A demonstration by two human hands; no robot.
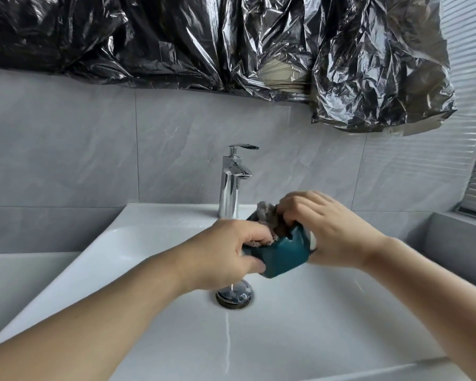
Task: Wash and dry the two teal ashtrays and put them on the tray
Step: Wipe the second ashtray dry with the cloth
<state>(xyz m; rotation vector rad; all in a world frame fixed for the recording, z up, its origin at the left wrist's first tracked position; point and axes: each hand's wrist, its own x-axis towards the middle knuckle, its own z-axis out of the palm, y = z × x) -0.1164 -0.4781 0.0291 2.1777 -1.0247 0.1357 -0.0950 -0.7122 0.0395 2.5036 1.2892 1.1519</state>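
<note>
While gripped, glossy teal ashtray (282, 255), fuzzy grey cloth (267, 215)

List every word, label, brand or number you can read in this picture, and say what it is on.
None: no readable text anywhere.
Teal ashtray: no marking shows.
Faucet: bare chrome, no brand visible.
Black plastic sheeting: only creases and glare.

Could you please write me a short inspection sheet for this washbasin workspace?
Surface: white sink, wet streak below the drain.
Job's things: one teal ashtray held over the basin, grey cloth stuffed inside; second ashtray and tray not seen.
Clutter: nothing seen.
Hands: left hand grips the ashtray; right hand holds it and presses the cloth in.
Cables: nothing seen.
Surroundings: chrome tap, no stream visible; grey tiles; black plastic sheeting above.
</note>
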